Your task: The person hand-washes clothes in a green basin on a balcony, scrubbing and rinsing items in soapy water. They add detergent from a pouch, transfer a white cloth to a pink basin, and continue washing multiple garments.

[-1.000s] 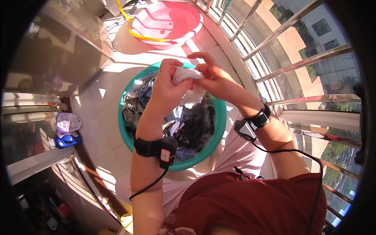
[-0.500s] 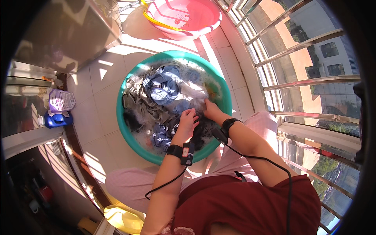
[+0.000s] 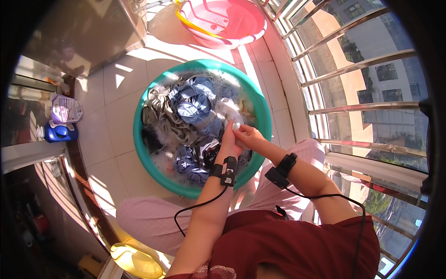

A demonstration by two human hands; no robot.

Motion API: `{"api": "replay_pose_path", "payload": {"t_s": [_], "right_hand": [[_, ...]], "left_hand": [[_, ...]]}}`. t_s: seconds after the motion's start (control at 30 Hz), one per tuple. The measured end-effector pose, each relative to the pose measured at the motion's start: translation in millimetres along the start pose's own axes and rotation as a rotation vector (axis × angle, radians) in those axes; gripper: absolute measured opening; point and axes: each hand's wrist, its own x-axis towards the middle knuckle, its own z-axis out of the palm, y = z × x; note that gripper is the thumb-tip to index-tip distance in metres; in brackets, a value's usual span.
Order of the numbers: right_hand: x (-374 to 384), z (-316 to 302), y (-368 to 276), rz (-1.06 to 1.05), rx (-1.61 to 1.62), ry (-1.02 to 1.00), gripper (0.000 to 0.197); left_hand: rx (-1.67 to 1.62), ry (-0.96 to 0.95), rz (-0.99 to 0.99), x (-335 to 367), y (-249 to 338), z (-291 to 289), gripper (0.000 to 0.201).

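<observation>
Over the green basin, the right hand pinches white cloth, fingers closed. The left hand touches it, finger grip unclear. Blue garments lie inside the basin.

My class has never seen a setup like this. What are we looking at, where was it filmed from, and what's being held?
There is no robot, just bare human hands: a left hand and a right hand, with a black device strapped at each wrist. The view comes from a wide fisheye camera worn on the head and looking down, so straight edges bend near the rim. On the tiled floor stands a green basin of sudsy water and clothes. Over it, the right hand pinches a white cloth; the left is close against it, its grip unclear. Beyond sits a pink tub.
</observation>
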Motion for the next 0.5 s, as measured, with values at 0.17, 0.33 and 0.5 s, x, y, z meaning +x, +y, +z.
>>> {"api": "replay_pose_path", "payload": {"t_s": [0.17, 0.33, 0.5], "right_hand": [[-31, -15, -30, -0.253, 0.037, -0.051, 0.032], [8, -3, -23, -0.466, 0.081, 0.170, 0.028], [64, -10, 20, -0.116, -0.042, 0.431, 0.033]], "left_hand": [[0.129, 0.010, 0.183, 13, 9, 7, 0.032], [-0.095, -0.044, 0.209, 7, 10, 15, 0.022], [0.266, 0.006, 0.544, -4, -1, 11, 0.055]]}}
